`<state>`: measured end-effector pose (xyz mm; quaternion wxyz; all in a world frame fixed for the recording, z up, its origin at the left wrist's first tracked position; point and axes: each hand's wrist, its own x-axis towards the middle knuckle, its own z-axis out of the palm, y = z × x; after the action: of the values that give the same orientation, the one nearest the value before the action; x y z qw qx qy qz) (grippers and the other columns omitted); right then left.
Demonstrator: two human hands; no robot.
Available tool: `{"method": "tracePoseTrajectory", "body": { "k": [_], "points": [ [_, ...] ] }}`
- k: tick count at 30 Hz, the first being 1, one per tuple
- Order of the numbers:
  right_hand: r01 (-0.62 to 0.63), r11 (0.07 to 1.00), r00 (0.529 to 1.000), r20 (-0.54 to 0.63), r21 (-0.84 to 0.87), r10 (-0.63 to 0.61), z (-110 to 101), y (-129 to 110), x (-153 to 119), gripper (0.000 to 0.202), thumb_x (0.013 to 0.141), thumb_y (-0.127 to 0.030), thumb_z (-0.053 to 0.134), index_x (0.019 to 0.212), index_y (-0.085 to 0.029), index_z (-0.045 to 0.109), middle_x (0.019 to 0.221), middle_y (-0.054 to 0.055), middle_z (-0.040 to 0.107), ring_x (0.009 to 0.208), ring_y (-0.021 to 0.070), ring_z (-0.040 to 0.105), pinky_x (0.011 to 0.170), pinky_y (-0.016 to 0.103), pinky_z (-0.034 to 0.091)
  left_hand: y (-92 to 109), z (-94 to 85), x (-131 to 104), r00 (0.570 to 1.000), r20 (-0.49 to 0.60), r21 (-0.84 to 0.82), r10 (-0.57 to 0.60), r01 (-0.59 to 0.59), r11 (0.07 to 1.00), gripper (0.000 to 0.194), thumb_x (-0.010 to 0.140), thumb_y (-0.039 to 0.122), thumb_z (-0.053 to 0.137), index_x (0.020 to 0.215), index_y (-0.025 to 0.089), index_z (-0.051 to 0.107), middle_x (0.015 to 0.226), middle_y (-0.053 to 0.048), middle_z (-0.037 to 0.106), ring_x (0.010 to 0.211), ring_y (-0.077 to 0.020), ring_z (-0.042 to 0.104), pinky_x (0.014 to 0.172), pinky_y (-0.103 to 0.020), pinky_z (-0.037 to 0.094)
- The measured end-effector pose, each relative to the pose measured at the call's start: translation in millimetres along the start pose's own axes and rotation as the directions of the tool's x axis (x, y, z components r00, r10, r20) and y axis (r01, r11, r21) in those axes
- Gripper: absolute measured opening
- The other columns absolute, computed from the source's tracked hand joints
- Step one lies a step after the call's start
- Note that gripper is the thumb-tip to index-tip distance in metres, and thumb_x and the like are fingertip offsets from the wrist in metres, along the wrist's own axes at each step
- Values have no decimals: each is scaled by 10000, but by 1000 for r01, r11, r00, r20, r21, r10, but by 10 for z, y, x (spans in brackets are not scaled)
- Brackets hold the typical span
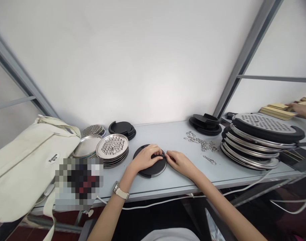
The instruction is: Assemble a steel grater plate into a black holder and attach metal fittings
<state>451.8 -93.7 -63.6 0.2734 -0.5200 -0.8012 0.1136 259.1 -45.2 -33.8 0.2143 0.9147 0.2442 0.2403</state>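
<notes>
White cloth (pixel 170 235), left fingers (pixel 155 149) curled over matte-black disc (pixel 154 169), right fingers (pixel 171 156) at shiny rim (pixel 162 171) — grips unclear

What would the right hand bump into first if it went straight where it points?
Most likely the black disc: its edge lies right by the fingertips of the right hand. The left hand, over the disc, would come next. I can't tell whether the edge is already touched.

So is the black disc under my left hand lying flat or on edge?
Flat: the black disc shows its broad face upward on the table.
</notes>
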Motion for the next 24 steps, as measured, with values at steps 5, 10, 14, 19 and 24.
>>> {"method": "tracePoseTrajectory", "body": {
  "k": [5, 10, 14, 19, 24],
  "points": [
    [3, 1000, 1000, 10, 15, -3, -5, -6, -14, 271, 906, -280, 342, 657, -198, 409, 574, -31, 444, 523, 104, 393, 525, 219, 286, -6, 25, -19, 1000, -26, 10, -18, 18, 1000, 110, 875, 273, 502, 941, 187, 521, 881, -23, 533, 855, -160, 495, 784, -285, 413],
    [-3, 999, 1000, 19, 50, 3, 1, -1, -19, 264, 887, -264, 368, 643, -185, 430, 570, -33, 446, 516, 92, 380, 511, 211, 278, -25, 29, -34, 1000, -1, 44, -2, 2, 999, 314, 897, 267, 466, 1208, 224, 464, 914, -30, 528, 898, -172, 487, 842, -313, 404],
    [-26, 998, 999, 29, 61, 24, 2, 2, -20, 262, 870, -259, 381, 621, -183, 407, 554, -38, 430, 503, 83, 365, 499, 208, 260, -38, 37, -42, 1000, 30, 72, 3, -5, 997, 327, 911, 266, 435, 1235, 248, 478, 937, -42, 516, 924, -183, 483, 861, -325, 399],
    [-25, 998, 999, 38, 65, 22, 5, 18, -19, 266, 857, -261, 392, 603, -185, 370, 539, -45, 411, 489, 78, 348, 494, 211, 242, -50, 50, -33, 999, 38, 106, 16, -20, 994, 321, 918, 262, 419, 1227, 287, 503, 950, -41, 501, 928, -182, 474, 870, -325, 391],
    [-10, 995, 999, 39, 94, 7, 11, 27, -25, 255, 865, -268, 382, 624, -185, 388, 545, -43, 413, 492, 79, 346, 492, 211, 242, -37, 39, -23, 999, 48, 91, 17, -21, 996, 318, 914, 253, 423, 1218, 286, 509, 944, -37, 501, 931, -180, 473, 873, -319, 386]
  ]
}}
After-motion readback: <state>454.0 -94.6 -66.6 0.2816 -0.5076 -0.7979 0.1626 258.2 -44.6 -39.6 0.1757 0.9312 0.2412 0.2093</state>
